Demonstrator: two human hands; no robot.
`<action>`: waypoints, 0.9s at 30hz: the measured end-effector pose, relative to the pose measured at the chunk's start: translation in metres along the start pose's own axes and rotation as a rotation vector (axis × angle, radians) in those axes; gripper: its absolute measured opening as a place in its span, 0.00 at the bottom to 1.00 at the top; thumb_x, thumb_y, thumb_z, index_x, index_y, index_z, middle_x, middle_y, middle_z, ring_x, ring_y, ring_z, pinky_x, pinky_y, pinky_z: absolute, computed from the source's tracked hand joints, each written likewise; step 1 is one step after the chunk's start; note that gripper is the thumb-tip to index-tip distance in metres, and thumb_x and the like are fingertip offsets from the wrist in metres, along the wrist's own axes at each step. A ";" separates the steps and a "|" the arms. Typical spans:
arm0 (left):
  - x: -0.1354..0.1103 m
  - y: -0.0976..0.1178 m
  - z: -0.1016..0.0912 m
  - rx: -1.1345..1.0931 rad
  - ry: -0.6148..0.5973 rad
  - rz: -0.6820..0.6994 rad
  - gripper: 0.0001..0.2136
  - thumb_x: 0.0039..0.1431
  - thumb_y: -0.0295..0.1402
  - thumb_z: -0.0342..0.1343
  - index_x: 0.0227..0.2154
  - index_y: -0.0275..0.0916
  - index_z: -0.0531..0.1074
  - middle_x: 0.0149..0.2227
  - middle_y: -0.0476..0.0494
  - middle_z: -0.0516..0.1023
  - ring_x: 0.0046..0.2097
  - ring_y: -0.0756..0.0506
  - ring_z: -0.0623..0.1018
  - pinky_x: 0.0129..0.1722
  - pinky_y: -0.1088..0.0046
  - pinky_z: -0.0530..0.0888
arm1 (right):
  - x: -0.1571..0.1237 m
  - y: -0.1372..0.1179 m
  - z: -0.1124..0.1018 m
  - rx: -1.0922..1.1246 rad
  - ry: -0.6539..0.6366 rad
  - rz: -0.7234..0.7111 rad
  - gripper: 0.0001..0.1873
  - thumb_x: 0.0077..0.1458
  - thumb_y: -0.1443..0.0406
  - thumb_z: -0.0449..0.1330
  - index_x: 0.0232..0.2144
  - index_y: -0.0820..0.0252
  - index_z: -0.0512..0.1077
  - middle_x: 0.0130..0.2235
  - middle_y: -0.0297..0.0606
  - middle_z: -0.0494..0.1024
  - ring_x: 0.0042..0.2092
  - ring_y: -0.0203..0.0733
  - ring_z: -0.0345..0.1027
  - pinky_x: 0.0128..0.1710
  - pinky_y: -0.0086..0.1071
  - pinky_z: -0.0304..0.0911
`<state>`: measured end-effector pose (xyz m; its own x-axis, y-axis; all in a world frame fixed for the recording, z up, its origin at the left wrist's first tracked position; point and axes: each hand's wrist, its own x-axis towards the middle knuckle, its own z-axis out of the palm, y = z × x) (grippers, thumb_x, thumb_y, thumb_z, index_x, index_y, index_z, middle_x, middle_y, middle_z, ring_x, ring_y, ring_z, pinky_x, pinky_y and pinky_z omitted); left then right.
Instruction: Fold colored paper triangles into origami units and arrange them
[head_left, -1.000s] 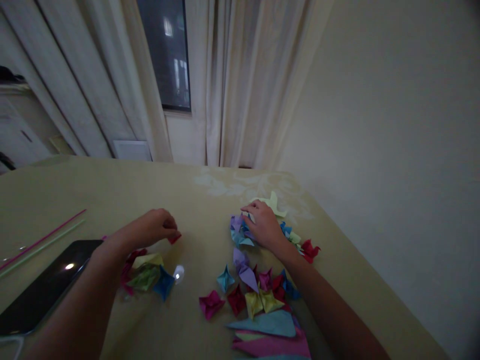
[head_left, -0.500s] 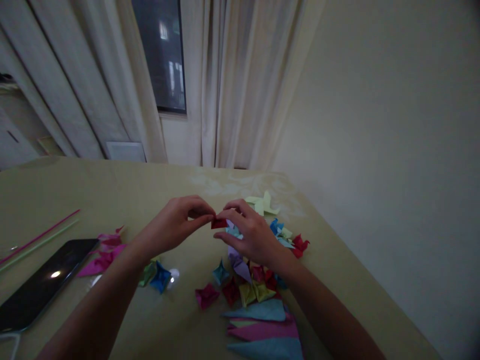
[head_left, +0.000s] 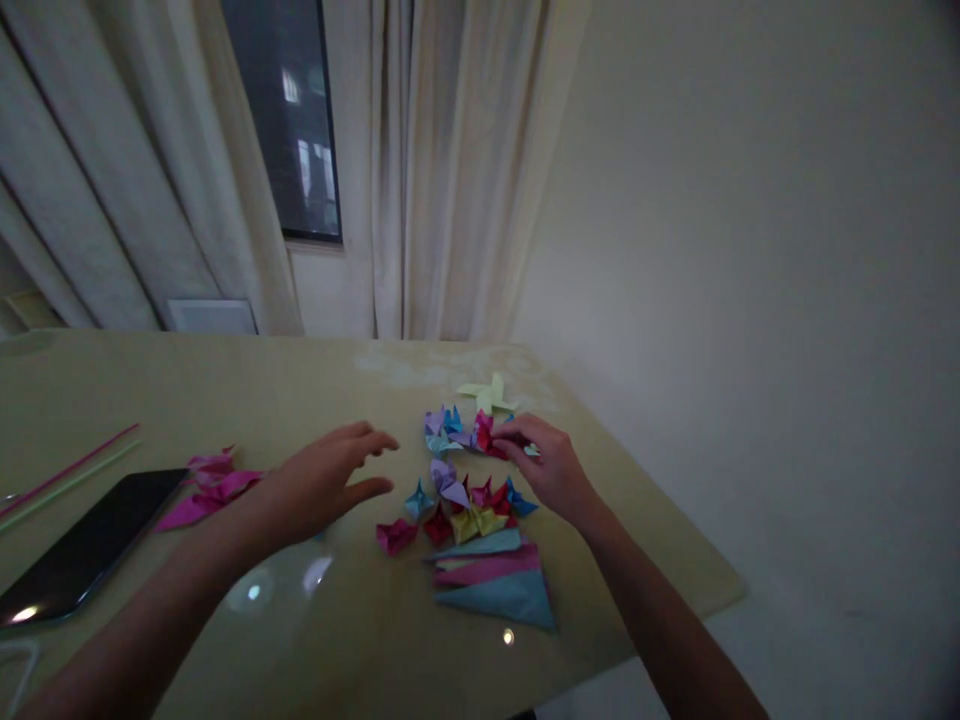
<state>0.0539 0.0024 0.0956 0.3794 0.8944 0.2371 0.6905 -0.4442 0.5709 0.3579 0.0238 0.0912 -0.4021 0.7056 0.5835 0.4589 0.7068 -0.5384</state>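
Many small folded paper pieces (head_left: 457,500) in red, blue, purple, yellow and pink lie in a heap on the yellowish table (head_left: 225,390). My right hand (head_left: 551,465) rests at the far right of the heap, its fingers pinched on a red folded piece (head_left: 486,436) beside purple and blue ones. My left hand (head_left: 326,480) hovers left of the heap, fingers spread, holding nothing. A pale green pinwheel-shaped fold (head_left: 487,392) lies just beyond the heap.
Flat sheets of blue and pink paper (head_left: 499,585) lie near the front edge. Pink folded paper (head_left: 206,485) and a dark phone (head_left: 82,545) sit to the left, with pink and green straws (head_left: 67,475) beyond. Curtains, a window and a wall stand behind the table.
My left hand passed the red piece to my right and drew back open. My right hand carried it down to the heap. The view swung right.
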 end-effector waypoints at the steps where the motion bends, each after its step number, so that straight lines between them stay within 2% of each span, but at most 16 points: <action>1: -0.013 -0.016 0.003 0.104 -0.066 -0.040 0.20 0.59 0.45 0.61 0.52 0.45 0.79 0.49 0.40 0.81 0.46 0.39 0.81 0.48 0.60 0.77 | -0.013 0.009 -0.003 -0.013 0.020 0.044 0.07 0.66 0.63 0.62 0.40 0.55 0.80 0.40 0.39 0.83 0.42 0.43 0.76 0.45 0.36 0.69; 2: -0.026 -0.032 0.006 0.221 -0.122 -0.095 0.20 0.54 0.43 0.64 0.50 0.44 0.80 0.51 0.38 0.80 0.51 0.34 0.79 0.53 0.55 0.74 | -0.027 0.019 -0.006 -0.028 0.034 0.093 0.07 0.66 0.64 0.61 0.41 0.56 0.80 0.40 0.40 0.83 0.42 0.44 0.76 0.45 0.36 0.69; 4: -0.050 -0.066 0.014 0.417 -0.199 -0.232 0.25 0.45 0.40 0.68 0.49 0.46 0.81 0.53 0.36 0.80 0.57 0.28 0.75 0.57 0.48 0.70 | -0.053 0.037 -0.010 -0.067 0.080 0.190 0.08 0.65 0.64 0.60 0.41 0.57 0.80 0.40 0.40 0.83 0.41 0.44 0.77 0.44 0.37 0.70; 6: -0.066 -0.091 0.020 0.498 -0.228 -0.273 0.27 0.44 0.37 0.66 0.51 0.47 0.80 0.55 0.36 0.79 0.58 0.27 0.73 0.57 0.47 0.69 | -0.076 0.051 -0.012 -0.115 0.122 0.264 0.09 0.64 0.63 0.59 0.41 0.57 0.79 0.40 0.41 0.83 0.40 0.44 0.77 0.43 0.37 0.70; 8: -0.073 -0.105 0.024 0.507 -0.225 -0.261 0.23 0.47 0.36 0.62 0.49 0.46 0.81 0.54 0.37 0.79 0.57 0.29 0.75 0.58 0.50 0.69 | -0.093 0.059 -0.011 -0.153 0.156 0.312 0.09 0.63 0.63 0.59 0.40 0.58 0.79 0.41 0.42 0.83 0.40 0.45 0.77 0.41 0.37 0.71; 10: -0.071 -0.107 0.024 0.480 -0.207 -0.228 0.17 0.50 0.34 0.58 0.44 0.44 0.82 0.50 0.38 0.81 0.53 0.33 0.77 0.57 0.54 0.69 | -0.104 0.063 -0.008 -0.175 0.168 0.338 0.09 0.62 0.65 0.58 0.40 0.59 0.78 0.42 0.44 0.83 0.41 0.45 0.77 0.41 0.37 0.71; 14: -0.061 -0.093 0.022 0.381 -0.151 -0.203 0.14 0.48 0.32 0.55 0.37 0.42 0.81 0.45 0.39 0.83 0.50 0.35 0.80 0.59 0.54 0.69 | -0.117 0.062 0.000 -0.232 0.115 0.359 0.09 0.61 0.67 0.58 0.40 0.58 0.78 0.41 0.43 0.83 0.41 0.46 0.77 0.44 0.38 0.71; 17: -0.060 -0.083 0.025 0.197 -0.067 -0.213 0.21 0.46 0.33 0.56 0.45 0.41 0.78 0.50 0.37 0.82 0.53 0.36 0.80 0.59 0.57 0.72 | -0.125 0.062 0.005 -0.265 0.072 0.356 0.09 0.62 0.67 0.58 0.41 0.58 0.78 0.42 0.43 0.83 0.40 0.46 0.77 0.44 0.39 0.71; 21: -0.067 -0.083 0.030 -0.027 0.014 -0.235 0.34 0.45 0.37 0.59 0.60 0.36 0.68 0.59 0.32 0.76 0.55 0.37 0.80 0.56 0.58 0.76 | -0.132 0.063 0.010 -0.233 0.104 0.352 0.12 0.65 0.64 0.55 0.44 0.58 0.77 0.44 0.44 0.81 0.39 0.46 0.76 0.42 0.39 0.71; 23: -0.072 -0.084 0.032 -0.008 0.037 -0.240 0.35 0.45 0.37 0.60 0.60 0.37 0.67 0.57 0.33 0.77 0.56 0.35 0.79 0.57 0.57 0.76 | -0.132 0.063 0.011 -0.231 0.122 0.346 0.13 0.67 0.62 0.53 0.44 0.58 0.77 0.45 0.45 0.80 0.39 0.46 0.76 0.43 0.40 0.71; 27: -0.082 -0.080 0.036 0.158 0.075 -0.195 0.28 0.51 0.34 0.58 0.58 0.39 0.70 0.56 0.34 0.77 0.58 0.35 0.77 0.61 0.55 0.72 | -0.131 0.064 0.013 -0.254 0.145 0.341 0.12 0.66 0.62 0.54 0.44 0.59 0.77 0.46 0.45 0.78 0.39 0.46 0.76 0.45 0.41 0.71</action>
<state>-0.0102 -0.0368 0.0021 0.1872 0.9626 0.1959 0.8359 -0.2608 0.4829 0.4294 -0.0232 -0.0280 -0.0870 0.8686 0.4878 0.7330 0.3874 -0.5591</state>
